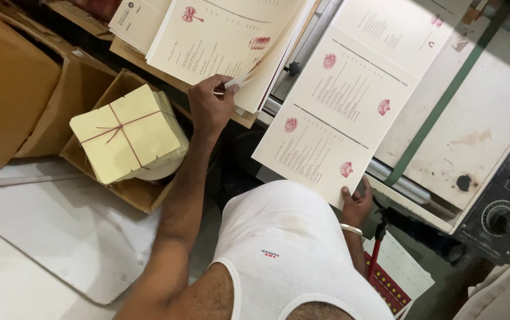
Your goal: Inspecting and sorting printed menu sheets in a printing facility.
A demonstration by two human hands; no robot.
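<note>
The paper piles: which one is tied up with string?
The yellow stack in the cardboard box, crossed by dark red string. The printed piles are loose.

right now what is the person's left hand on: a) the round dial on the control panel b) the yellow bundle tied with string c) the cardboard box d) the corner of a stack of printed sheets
d: the left hand pinches the lower corner of the stack of printed sheets, while the string-tied yellow bundle sits apart in its cardboard box and the dial is far off to the right.
</note>
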